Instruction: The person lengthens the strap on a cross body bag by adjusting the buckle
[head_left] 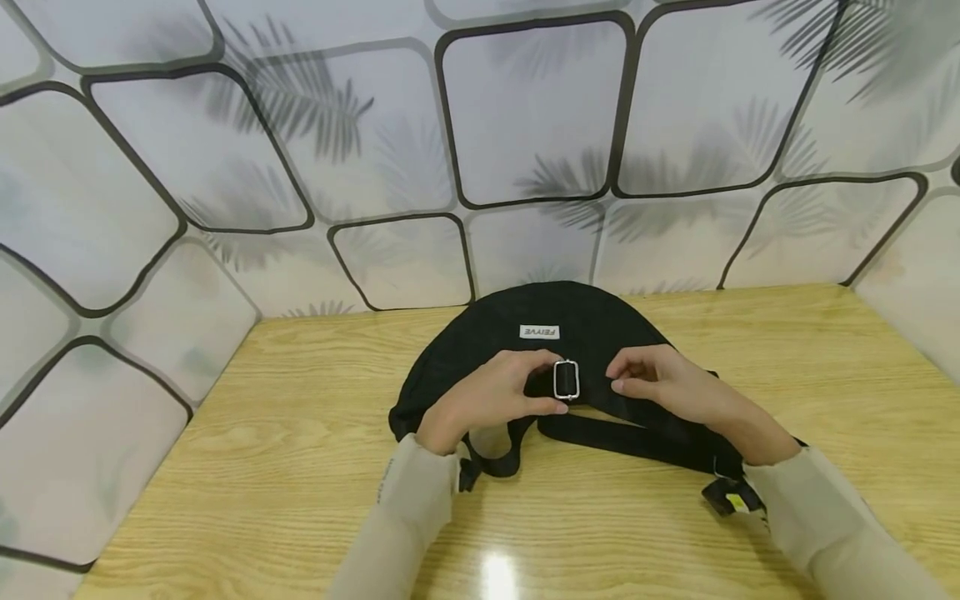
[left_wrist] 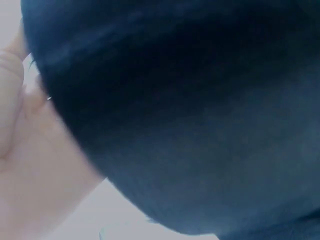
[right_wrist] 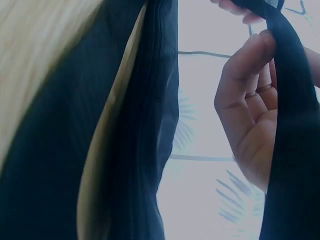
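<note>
A black crescent-shaped waist bag (head_left: 465, 350) with a small white label (head_left: 539, 332) lies on the table. My left hand (head_left: 491, 387) grips the metal slide buckle (head_left: 567, 380) on its strap, thumb below and index finger above. To the right of the buckle, my right hand (head_left: 671, 383) hovers over the bag with loosely bent fingers, thumb and index apart and nothing between them. The black strap (head_left: 622, 439) loops along the near side of the bag. In the right wrist view, strap webbing (right_wrist: 295, 125) passes in front of the right hand (right_wrist: 252, 110). Black fabric (left_wrist: 200, 125) hides most of the left wrist view.
The light wood table (head_left: 300, 500) meets a patterned cloth backdrop (head_left: 532, 108) at the back and sides. A black piece with a yellow mark (head_left: 731, 497) sits by the right sleeve. Another strap loop (head_left: 502, 465) hangs near the left wrist.
</note>
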